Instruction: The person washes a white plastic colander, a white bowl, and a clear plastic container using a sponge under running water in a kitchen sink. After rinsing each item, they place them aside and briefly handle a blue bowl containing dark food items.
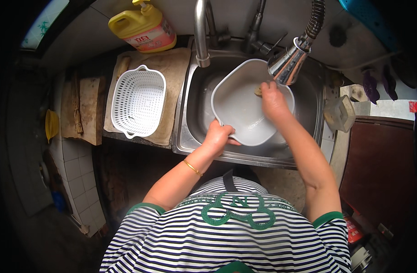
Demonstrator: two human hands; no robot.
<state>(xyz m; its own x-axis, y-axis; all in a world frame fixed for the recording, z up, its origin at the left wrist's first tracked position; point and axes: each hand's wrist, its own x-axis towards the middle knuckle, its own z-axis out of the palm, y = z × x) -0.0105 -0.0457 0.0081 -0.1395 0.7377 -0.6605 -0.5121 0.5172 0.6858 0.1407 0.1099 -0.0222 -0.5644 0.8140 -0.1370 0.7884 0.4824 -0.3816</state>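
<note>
A light grey plastic basin [240,112] is held tilted inside the stainless steel sink [203,82]. My left hand [219,138] grips the basin's rim at its near left corner. Inside the basin, my right hand [272,99] holds a small brownish piece, seemingly a sponge or scrubber [258,91], against the inner wall. Just above my right hand hangs the chrome head of a spray faucet [286,65]. A second, curved metal faucet [202,51] reaches over the sink's back left. No water is seen running from either.
Left of the sink, a white perforated basket [140,102] sits on a brown cloth [171,102]. Behind it stands a yellow pump jug [143,30]. A wooden board [89,105] lies farther left. A clear plastic container [341,114] is at the sink's right.
</note>
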